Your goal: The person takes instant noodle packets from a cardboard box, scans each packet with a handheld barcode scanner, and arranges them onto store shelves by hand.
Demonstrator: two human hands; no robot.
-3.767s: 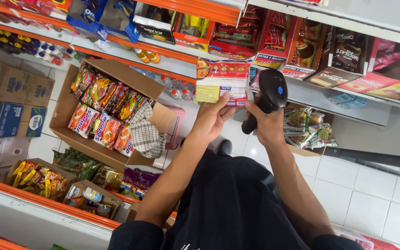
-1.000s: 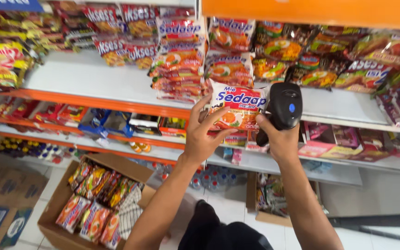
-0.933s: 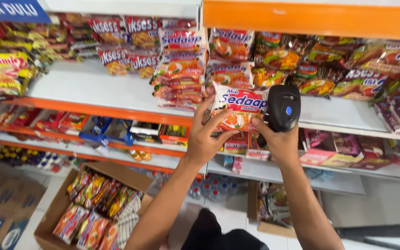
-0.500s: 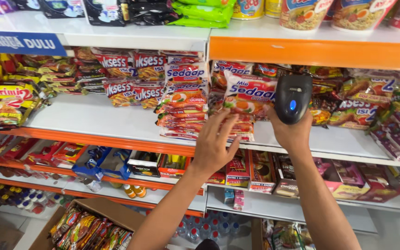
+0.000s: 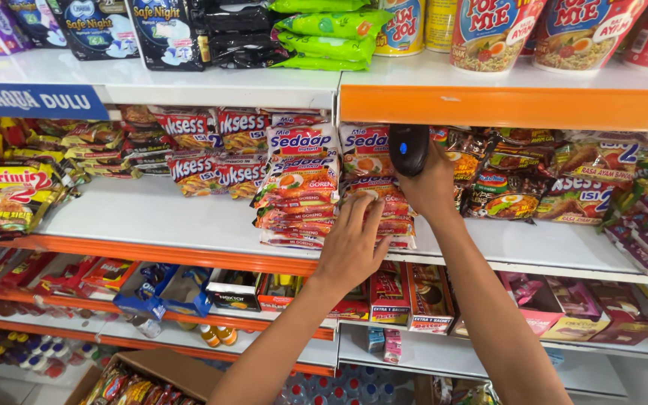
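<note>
Head view. My left hand point(image 5: 354, 244) rests with spread fingers on the top packet of the noodle stack point(image 5: 373, 214) on the white shelf point(image 5: 151, 214); the fingers point(image 5: 358, 206) lie flat on the wrapper rather than closing round it, so I press or steady the packet more than I hold it. My right hand point(image 5: 433, 184) is wrapped fully round the black scanner point(image 5: 409, 148), its head raised in front of the packets at the back of the stack. A second noodle stack point(image 5: 298, 199) stands just beside the first, touching it. Cup noodles point(image 5: 493, 30) sit on the shelf above the orange rail point(image 5: 511, 106); a cardboard box point(image 5: 136, 379) of packets shows at the bottom edge.

Step in hand, as I judge it: the packet is being seated on its stack, scanner kept ready. The next move would call for me to square the packet with those beneath it and lift my left palm off without dragging the slippery wrapper forward.
</note>
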